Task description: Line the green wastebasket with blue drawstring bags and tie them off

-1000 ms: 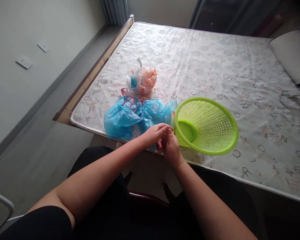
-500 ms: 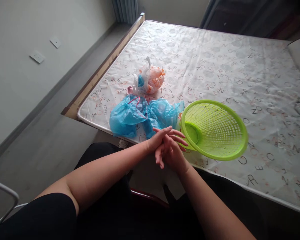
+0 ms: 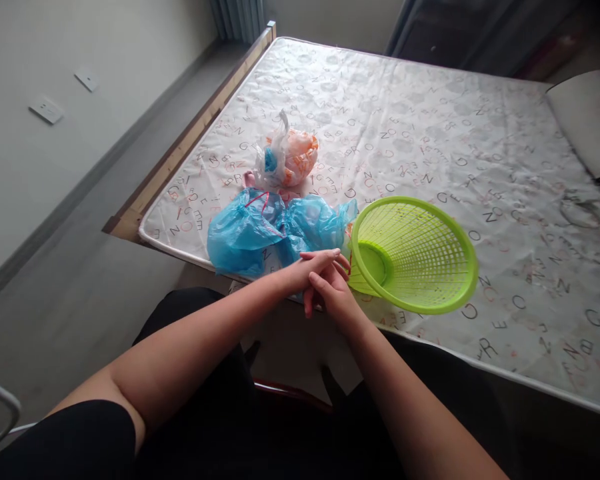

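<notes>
My left hand [image 3: 316,261] lies across my right hand [image 3: 333,297] at the near edge of the mattress [image 3: 430,133]. Both hands have their fingers stretched out and overlapping, and I see nothing held in them. A crumpled blue plastic bag [image 3: 260,230] lies just beyond my left hand. A lime-green mesh basket [image 3: 420,257] rests tilted on its side right beside my fingertips, its opening facing right. Farther back sits a knotted clear bag with orange and blue contents [image 3: 287,160].
The mattress has a pale cover printed with letters and sits on a wooden frame [image 3: 180,160]. A grey pillow [image 3: 585,123] lies at the far right. Grey floor and a wall with sockets are on the left. A metal chair rail [image 3: 0,417] shows bottom left.
My hands went from pinched together to fingers spread, and now rest crossed with fingers extended. The bags and basket have not moved; only the camera view shifted slightly.
</notes>
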Demonstrator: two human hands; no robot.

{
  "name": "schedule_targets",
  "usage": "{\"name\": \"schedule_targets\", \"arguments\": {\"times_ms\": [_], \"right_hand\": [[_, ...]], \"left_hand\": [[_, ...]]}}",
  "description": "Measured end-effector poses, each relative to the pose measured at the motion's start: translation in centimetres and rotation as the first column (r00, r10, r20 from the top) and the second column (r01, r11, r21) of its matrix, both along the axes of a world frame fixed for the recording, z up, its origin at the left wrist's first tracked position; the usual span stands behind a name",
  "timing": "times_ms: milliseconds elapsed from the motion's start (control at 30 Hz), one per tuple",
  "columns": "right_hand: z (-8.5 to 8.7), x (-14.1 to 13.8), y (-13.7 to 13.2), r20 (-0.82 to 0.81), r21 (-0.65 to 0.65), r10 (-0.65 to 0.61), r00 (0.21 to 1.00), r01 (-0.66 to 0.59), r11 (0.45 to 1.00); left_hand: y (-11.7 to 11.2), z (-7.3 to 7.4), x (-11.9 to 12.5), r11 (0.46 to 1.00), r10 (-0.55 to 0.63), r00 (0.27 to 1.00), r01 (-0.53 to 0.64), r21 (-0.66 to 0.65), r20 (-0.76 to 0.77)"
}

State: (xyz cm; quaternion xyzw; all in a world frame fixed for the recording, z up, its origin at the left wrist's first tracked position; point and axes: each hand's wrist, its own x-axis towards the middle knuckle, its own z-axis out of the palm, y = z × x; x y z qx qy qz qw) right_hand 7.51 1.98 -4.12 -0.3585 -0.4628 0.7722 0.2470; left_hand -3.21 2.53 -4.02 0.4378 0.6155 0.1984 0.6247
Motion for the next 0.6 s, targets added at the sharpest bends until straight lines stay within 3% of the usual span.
{"name": "schedule_targets", "arguments": {"times_ms": [33, 133, 300, 367, 467, 600], "right_hand": [[-0.2, -0.2, 0.1, -0.009, -0.017, -0.023, 1.000, 0.023, 1.000], [-1.1, -0.7, 0.3, 0.000, -0.059, -0.100, 0.995, 0.100, 0.993], [-1.9, -1.3, 0.1, 0.034, -0.120, -0.124, 0.992, 0.127, 0.985], [-1.9, -1.4, 0.2, 0.049, -0.136, -0.147, 0.988, 0.152, 0.979], [-2.0, -1.3, 0.5, 0.095, -0.147, -0.191, 0.977, 0.204, 0.968], [-3.0, -0.8, 1.1, 0.336, -0.137, -0.194, 0.922, 0.252, 0.958]], "left_hand": [[0.8, 0.3, -1.7, 0.995, -0.094, 0.994, 0.095, -0.027, 0.062], [2.6, 0.7, -5.0, 0.975, -0.218, 0.972, 0.220, -0.014, 0.086], [3.1, -0.6, -6.1, 0.976, -0.210, 0.977, 0.211, 0.054, -0.034], [3.3, -1.2, -6.6, 0.960, -0.251, 0.956, 0.266, 0.085, -0.155], [4.1, -2.0, -7.9, 0.929, -0.263, 0.845, 0.352, 0.115, -0.466], [5.1, -2.6, -9.8, 0.905, -0.319, 0.588, 0.422, -0.055, -0.743]]}}
